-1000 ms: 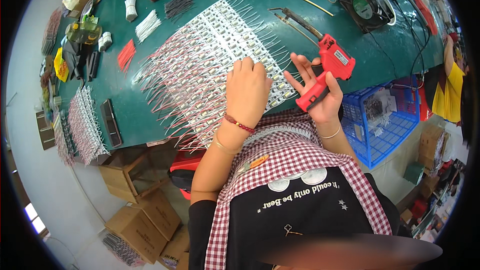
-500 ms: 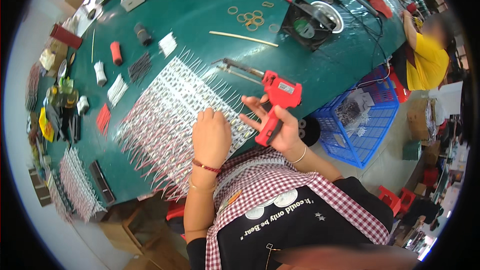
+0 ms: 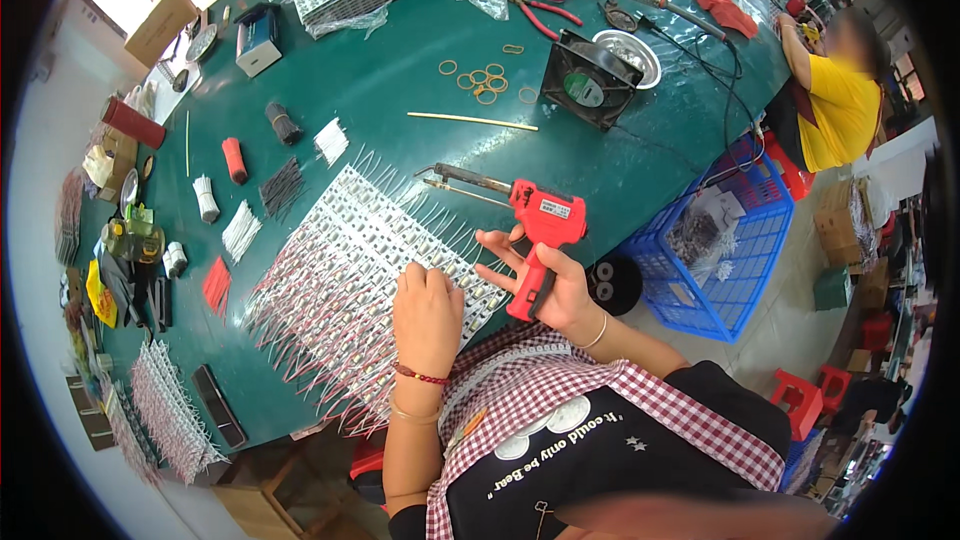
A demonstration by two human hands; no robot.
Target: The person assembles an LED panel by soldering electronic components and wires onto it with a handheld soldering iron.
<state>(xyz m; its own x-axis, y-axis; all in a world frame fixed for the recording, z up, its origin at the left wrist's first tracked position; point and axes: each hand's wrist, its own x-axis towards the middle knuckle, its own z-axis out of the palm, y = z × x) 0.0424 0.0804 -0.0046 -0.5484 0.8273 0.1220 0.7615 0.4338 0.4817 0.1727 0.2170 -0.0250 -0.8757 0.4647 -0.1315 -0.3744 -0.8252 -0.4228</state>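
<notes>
Red plastic soldering gun point(image 3: 540, 230), pistol-shaped with a long metal tip, gripped in right hand point(image 3: 545, 285). Left hand point(image 3: 428, 315) lies knuckles-up, fingers curled, on the panel of small white modules point(image 3: 345, 260) with thin red-and-white wire leads, on green table point(image 3: 400, 90).

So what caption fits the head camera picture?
Right hand grips a red soldering gun; left hand presses wired LED strips.
</notes>
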